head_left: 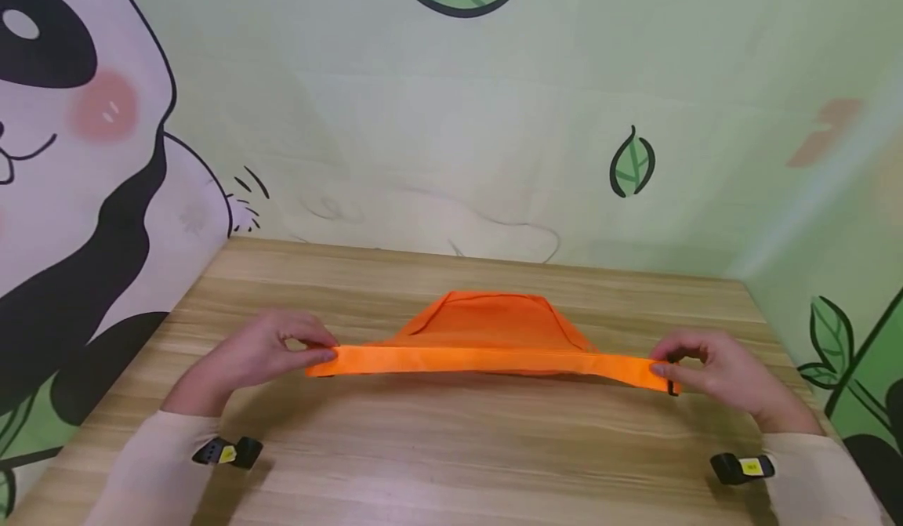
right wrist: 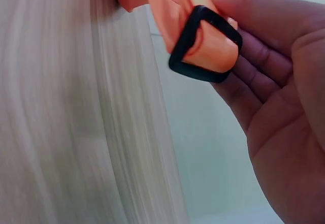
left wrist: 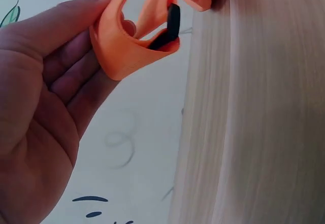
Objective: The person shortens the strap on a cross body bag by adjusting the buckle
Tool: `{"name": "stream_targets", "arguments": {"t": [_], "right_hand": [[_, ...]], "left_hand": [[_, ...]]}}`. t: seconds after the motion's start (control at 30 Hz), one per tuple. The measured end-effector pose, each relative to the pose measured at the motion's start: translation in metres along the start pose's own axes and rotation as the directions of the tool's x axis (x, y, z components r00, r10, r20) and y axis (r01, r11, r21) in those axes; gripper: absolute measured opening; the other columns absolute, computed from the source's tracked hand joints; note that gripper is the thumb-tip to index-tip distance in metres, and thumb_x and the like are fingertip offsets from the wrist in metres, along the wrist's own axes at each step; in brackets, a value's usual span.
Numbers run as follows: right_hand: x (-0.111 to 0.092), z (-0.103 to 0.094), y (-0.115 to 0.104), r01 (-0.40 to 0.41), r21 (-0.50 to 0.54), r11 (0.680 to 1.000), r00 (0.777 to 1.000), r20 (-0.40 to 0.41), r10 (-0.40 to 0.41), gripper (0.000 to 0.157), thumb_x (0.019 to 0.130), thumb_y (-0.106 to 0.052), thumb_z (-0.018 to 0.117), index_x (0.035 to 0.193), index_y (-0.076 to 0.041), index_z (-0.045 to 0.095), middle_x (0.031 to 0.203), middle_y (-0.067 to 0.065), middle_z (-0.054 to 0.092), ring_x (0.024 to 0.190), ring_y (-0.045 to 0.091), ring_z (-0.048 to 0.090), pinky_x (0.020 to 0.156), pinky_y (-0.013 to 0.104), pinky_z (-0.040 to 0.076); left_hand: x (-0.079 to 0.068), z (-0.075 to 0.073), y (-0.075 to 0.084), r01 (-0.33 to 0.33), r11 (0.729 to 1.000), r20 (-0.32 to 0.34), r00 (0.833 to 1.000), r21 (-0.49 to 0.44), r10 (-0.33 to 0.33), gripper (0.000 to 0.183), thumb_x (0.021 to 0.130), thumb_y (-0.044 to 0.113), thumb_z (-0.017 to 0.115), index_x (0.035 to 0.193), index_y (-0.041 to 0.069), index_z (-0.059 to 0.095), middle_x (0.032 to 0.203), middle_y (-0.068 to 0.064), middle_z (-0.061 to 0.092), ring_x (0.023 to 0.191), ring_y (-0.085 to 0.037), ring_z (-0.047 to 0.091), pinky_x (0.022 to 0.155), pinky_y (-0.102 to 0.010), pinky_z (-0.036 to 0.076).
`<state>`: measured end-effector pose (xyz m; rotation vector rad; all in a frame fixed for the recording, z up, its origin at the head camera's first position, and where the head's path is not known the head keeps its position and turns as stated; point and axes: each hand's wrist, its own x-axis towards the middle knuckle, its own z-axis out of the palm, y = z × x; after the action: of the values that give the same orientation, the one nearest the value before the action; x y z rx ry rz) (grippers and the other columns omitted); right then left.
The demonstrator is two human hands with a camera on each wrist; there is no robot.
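An orange strap (head_left: 466, 360) is stretched sideways above the wooden table. My left hand (head_left: 271, 351) pinches its left end between thumb and fingers. In the left wrist view that end loops round, with a black piece (left wrist: 173, 22) by its edge. The right hand (head_left: 712, 365) pinches the other end, close to a black slide buckle (right wrist: 205, 43) threaded with the strap. Behind the strap's middle rises an orange fabric body (head_left: 497, 318) with sloping, seamed sides; the strap hides its lower part.
The wood-grain table (head_left: 451, 448) extends in front of and around the orange fabric. Its far edge meets a pale green wall (head_left: 353, 118) printed with leaves and a large panda (head_left: 49, 197) at the left. Each wrist wears a black band over a light sleeve (head_left: 151, 471).
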<state>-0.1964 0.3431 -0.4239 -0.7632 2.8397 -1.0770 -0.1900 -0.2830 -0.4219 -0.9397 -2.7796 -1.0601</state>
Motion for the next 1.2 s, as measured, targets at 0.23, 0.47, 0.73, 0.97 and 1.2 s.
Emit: {"name": "stream_targets", "arguments": {"t": [0.23, 0.47, 0.73, 0.97, 1.2], "right_hand": [[0.002, 0.002, 0.005, -0.013, -0.09, 0.996, 0.997, 0.076, 0.02, 0.011, 0.094, -0.01, 0.084, 0.099, -0.02, 0.082, 0.097, -0.011, 0.078, 0.087, -0.003, 0.065, 0.078, 0.024, 0.057], [0.002, 0.008, 0.007, -0.019, -0.119, 0.993, 0.991, 0.133, 0.035, 0.006, 0.095, -0.015, 0.084, 0.097, -0.02, 0.082, 0.095, -0.012, 0.078, 0.085, -0.004, 0.063, 0.076, 0.025, 0.056], [0.002, 0.015, 0.006, 0.017, -0.146, 0.989, 0.988, 0.154, 0.006, 0.005, 0.094, -0.016, 0.085, 0.097, -0.019, 0.081, 0.093, -0.012, 0.078, 0.083, -0.006, 0.062, 0.073, 0.025, 0.056], [0.002, 0.016, -0.003, 0.032, -0.175, 0.984, 0.983, 0.181, 0.0, 0.008, 0.092, -0.012, 0.085, 0.098, -0.016, 0.081, 0.094, -0.011, 0.077, 0.084, -0.006, 0.061, 0.073, 0.025, 0.057], [-0.004, 0.013, -0.009, 0.036, -0.177, 0.984, 0.981, 0.193, -0.001, 0.009, 0.094, -0.014, 0.084, 0.102, -0.016, 0.082, 0.098, -0.01, 0.078, 0.087, -0.006, 0.062, 0.075, 0.026, 0.059]], "left_hand": [[0.004, 0.005, -0.007, 0.015, 1.0, 0.084, 0.996, -0.005, -0.015, 0.008, 0.095, 0.015, 0.084, 0.101, 0.019, 0.086, 0.095, 0.009, 0.079, 0.082, -0.002, 0.065, 0.071, -0.026, 0.059], [0.007, 0.01, -0.009, 0.02, 1.0, 0.133, 0.991, 0.01, -0.021, 0.009, 0.094, 0.012, 0.084, 0.102, 0.017, 0.086, 0.096, 0.007, 0.081, 0.081, 0.0, 0.067, 0.071, -0.024, 0.061], [0.007, 0.015, -0.004, 0.046, 0.998, 0.155, 0.986, 0.039, -0.052, 0.007, 0.094, 0.012, 0.085, 0.1, 0.016, 0.086, 0.094, 0.007, 0.08, 0.079, 0.001, 0.065, 0.07, -0.022, 0.059], [0.009, 0.018, 0.002, 0.022, 0.991, 0.194, 0.98, 0.134, -0.048, 0.01, 0.095, 0.009, 0.082, 0.104, 0.014, 0.084, 0.096, 0.006, 0.079, 0.082, -0.001, 0.065, 0.073, -0.025, 0.06], [0.006, 0.019, 0.003, -0.006, 0.981, 0.182, 0.983, 0.193, -0.03, 0.016, 0.096, 0.009, 0.081, 0.111, 0.013, 0.083, 0.106, 0.004, 0.08, 0.095, -0.012, 0.073, 0.085, -0.035, 0.064]]}}
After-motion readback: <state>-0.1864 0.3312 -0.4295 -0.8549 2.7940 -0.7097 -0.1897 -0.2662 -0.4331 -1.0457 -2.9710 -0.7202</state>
